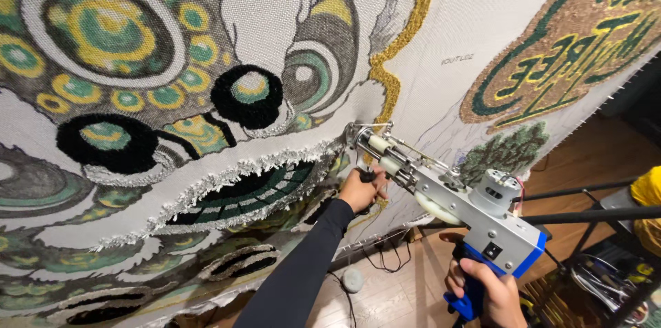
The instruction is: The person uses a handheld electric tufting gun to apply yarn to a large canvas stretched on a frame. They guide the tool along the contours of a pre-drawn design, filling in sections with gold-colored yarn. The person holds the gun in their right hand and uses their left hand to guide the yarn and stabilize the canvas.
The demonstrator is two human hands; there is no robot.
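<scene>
The left hand (361, 189) curls tight on the front handle right by the cloth (441, 18), the tufting gun (447, 194) slants up and left with its tip touching the cloth, and the right hand (485, 290) wraps the blue grip, low and farther back.

A wooden plank floor (385, 300) runs warm brown below, lit softly; a thin black cable (382, 262) loops across it beside a small grey round object (352, 278); dark metal stand bars (585, 216) cross at right; something yellow (647, 190) sits at the edge.
</scene>
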